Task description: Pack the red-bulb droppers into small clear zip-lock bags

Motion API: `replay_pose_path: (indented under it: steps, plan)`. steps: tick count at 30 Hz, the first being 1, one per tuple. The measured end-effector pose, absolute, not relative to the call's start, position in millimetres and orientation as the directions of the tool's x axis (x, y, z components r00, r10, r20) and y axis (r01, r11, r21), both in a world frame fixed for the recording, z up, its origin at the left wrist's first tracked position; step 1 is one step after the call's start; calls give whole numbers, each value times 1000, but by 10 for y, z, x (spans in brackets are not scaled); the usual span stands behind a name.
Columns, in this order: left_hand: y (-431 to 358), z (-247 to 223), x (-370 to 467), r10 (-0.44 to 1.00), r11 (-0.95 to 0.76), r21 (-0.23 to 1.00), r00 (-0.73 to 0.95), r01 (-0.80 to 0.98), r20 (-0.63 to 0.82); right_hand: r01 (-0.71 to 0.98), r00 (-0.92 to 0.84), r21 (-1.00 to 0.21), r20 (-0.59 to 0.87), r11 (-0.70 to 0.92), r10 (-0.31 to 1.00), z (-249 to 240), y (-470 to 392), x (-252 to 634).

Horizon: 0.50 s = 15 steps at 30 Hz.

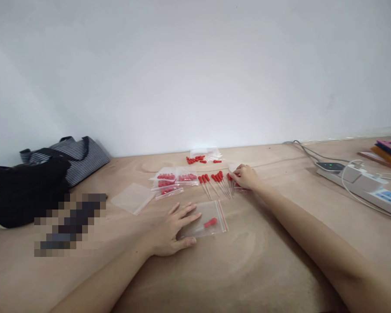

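My left hand (172, 230) lies flat with fingers spread on a clear zip bag (220, 211), pinning its left part to the table. One red rubber bulb (210, 222) is inside that bag. Farther off, my right hand (246, 176) bends its fingers down at the right end of a row of droppers (217, 177) with red bulbs and thin tubes. Its fingertips press together over a small clear bag (243, 188) with red in it; what they grip is hidden. Several filled bags of red bulbs (166, 183) lie overlapped left of the droppers.
An unfilled zip bag (132, 198) lies at left. Loose red bulbs (195, 159) lie near the wall beside another bag (206, 153). Black and striped bags (26, 187) stand at far left, by a blurred-out dark object (76, 224). A power strip (378, 187) with cables is at right.
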<state>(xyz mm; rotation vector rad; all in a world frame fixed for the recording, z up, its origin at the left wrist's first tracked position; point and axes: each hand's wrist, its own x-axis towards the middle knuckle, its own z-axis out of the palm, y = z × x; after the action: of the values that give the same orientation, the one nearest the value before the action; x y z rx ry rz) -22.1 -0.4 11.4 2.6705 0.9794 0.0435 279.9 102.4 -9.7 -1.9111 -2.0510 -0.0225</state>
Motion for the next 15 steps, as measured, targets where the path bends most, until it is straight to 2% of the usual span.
replay_pose_path:
  steps: [9, 15]
  plan:
    - [-3, 102, -227, 636, -726, 290, 769, 623, -61, 977, 99, -204, 188, -60, 977, -58, 1003, 2861]
    - [-8, 111, -222, 639, -724, 298, 768, 623, -53, 957, 264, -148, 97, -248, 960, 36, 1077, 2591]
